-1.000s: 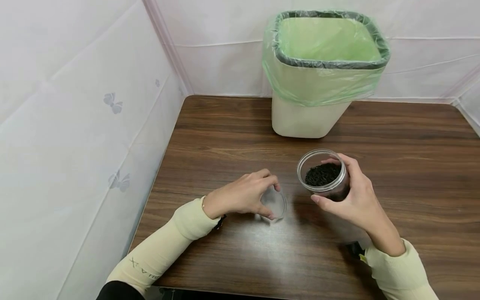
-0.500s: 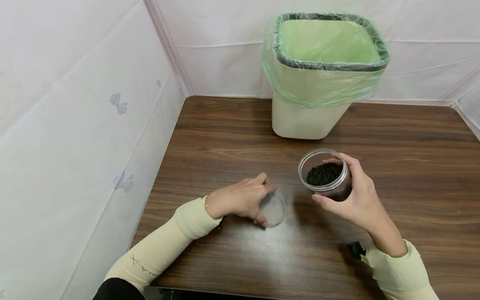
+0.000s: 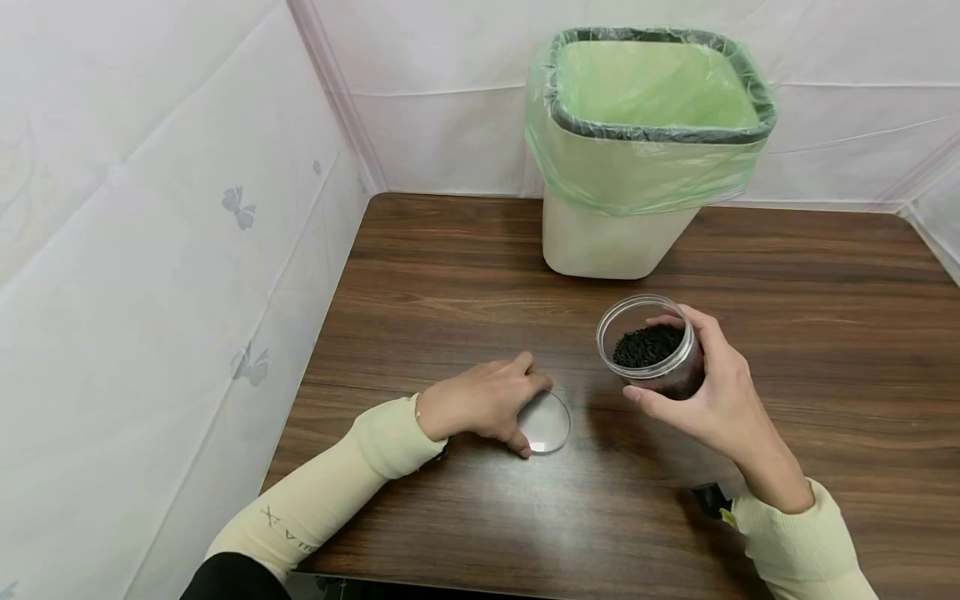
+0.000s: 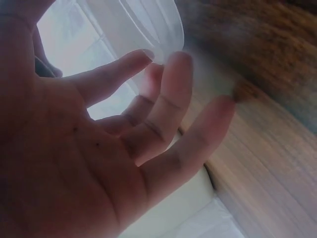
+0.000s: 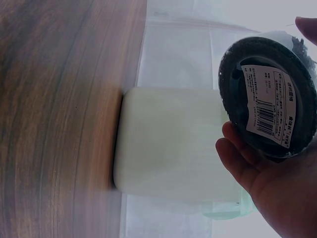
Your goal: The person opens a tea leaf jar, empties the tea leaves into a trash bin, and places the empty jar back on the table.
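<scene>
On the table (image 3: pixel 450 250) I see my left hand (image 3: pixel 480 400) loosely open, maybe touching the clear lid (image 3: pixel 546 421); my right hand (image 3: pixel 712 400) grips the jar (image 3: pixel 651 348).

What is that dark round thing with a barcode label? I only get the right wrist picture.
Observer: It is the bottom of a clear jar with no lid on; the right hand holds it above the table.
Visitor: Anything inside?
Observer: Yes, dark loose bits, like dried tea leaves.
Visitor: And the pale block behind it?
Observer: A bin lined with a green bag, which looks empty.
Visitor: What about the other hand?
Observer: The left hand touches a clear lid lying flat on the table.
</scene>
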`<state>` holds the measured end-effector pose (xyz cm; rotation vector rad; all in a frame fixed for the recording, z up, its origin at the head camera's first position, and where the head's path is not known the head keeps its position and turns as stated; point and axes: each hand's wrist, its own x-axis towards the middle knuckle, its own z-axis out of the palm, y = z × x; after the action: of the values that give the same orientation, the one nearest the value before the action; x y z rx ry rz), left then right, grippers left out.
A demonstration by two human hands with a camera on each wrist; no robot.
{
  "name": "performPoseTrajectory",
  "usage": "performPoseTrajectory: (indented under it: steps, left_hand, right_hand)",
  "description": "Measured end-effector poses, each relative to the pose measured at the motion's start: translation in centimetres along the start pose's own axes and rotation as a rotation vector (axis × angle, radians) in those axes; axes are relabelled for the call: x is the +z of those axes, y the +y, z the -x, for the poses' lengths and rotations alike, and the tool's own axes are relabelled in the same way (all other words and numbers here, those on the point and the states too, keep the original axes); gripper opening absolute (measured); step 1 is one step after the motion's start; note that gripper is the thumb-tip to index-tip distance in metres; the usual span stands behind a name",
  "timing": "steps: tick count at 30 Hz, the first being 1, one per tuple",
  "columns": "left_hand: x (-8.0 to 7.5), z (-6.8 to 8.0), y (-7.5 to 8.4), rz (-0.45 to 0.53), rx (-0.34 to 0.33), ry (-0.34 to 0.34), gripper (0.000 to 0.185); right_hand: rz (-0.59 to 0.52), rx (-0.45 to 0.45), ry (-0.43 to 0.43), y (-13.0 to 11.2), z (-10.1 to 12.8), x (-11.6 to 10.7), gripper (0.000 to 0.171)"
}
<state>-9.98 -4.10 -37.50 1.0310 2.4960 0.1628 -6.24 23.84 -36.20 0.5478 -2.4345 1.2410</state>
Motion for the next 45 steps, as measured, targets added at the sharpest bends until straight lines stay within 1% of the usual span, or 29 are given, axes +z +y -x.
performPoseTrajectory:
  steps: [2,5,9,11,15,21,25,28,33,37,45]
  left_hand:
    - [0.0,0.0,0.0,0.0,-0.001,0.003,0.094]
    - [0.0,-0.1,-0.1,-0.001,0.017,0.04,0.092]
    - [-0.3,-0.2,-0.1,-0.003,0.065,0.152,0.078]
    - [-0.5,-0.2,-0.2,0.015,0.086,0.207,0.07]
    - [-0.8,-0.2,-0.3,0.056,0.118,0.271,0.058]
    - [-1.1,-0.2,-0.5,0.107,0.147,0.313,0.05]
    - [-1.3,-0.2,-0.6,0.164,0.157,0.342,0.046]
    - [-1.6,-0.3,-0.8,0.19,0.156,0.371,0.044]
    - [-2.2,-0.4,-1.1,0.209,0.155,0.417,0.042]
    - [-2.7,-0.4,-1.3,0.237,0.155,0.427,0.041]
    - [-3.4,-0.3,-1.8,0.266,0.123,0.438,0.04]
  right_hand:
    - [-0.004,0.002,0.004,0.0,0.0,0.0,0.106]
    - [-0.014,0.005,0.005,-0.1,-0.1,-0.1,0.106]
    - [-0.036,0.005,0.012,-0.2,-0.4,-0.2,0.105]
    - [-0.05,0.012,0.014,-0.2,-0.5,-0.2,0.105]
    - [-0.063,0.031,0.016,-0.2,-0.5,-0.3,0.104]
    - [-0.065,0.042,0.024,-0.1,-0.5,-0.4,0.105]
    - [-0.073,0.032,0.035,-0.2,-0.6,-0.5,0.105]
    - [-0.079,0.028,0.043,-0.3,-0.7,-0.6,0.104]
    - [-0.084,0.047,0.047,-0.6,-0.9,-0.8,0.103]
    - [-0.086,0.051,0.052,-0.6,-1.1,-1.0,0.103]
    - [-0.08,0.043,0.066,-0.7,-1.3,-1.4,0.102]
